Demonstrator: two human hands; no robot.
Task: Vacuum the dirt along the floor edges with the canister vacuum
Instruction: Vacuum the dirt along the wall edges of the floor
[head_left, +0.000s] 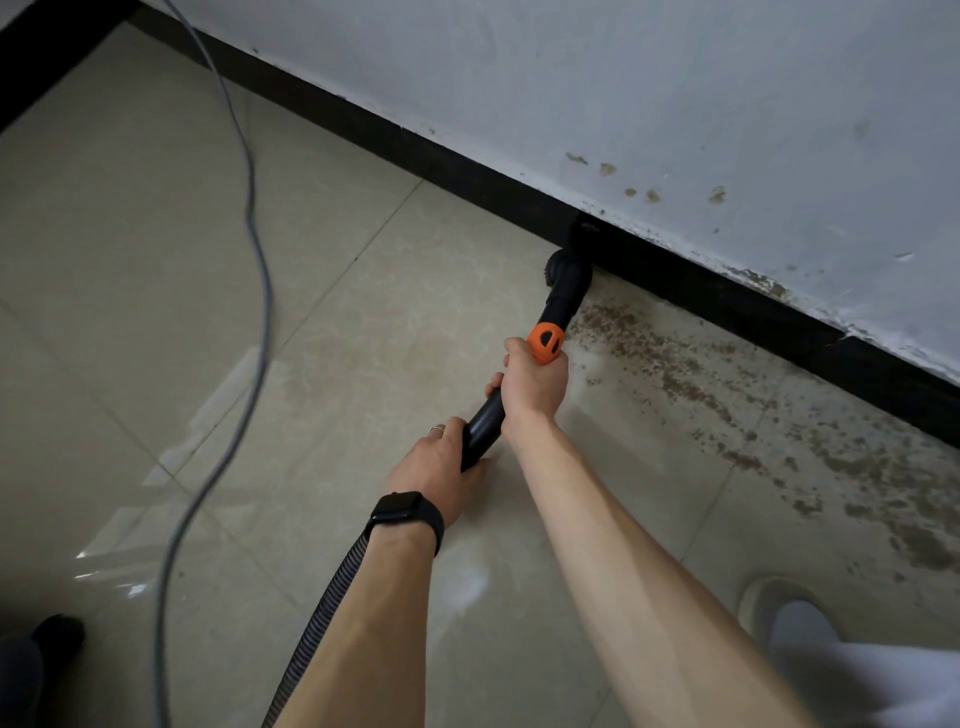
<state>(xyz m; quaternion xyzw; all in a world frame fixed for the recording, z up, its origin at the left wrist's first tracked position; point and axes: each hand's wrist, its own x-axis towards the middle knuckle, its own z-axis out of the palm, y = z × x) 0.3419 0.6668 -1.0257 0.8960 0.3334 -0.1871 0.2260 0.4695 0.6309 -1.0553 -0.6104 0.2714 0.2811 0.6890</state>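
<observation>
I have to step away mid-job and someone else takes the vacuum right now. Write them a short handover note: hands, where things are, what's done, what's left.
Right hand grips the wand just behind its orange collar; left hand grips it lower down, near the ribbed hose.
Brush nozzle is at the floor edge, against the black baseboard.
Done: tiles left of the nozzle show no dirt.
Left: the band of brown dirt along the baseboard, right of the nozzle.
Grey cable trails over the floor on the left.
</observation>
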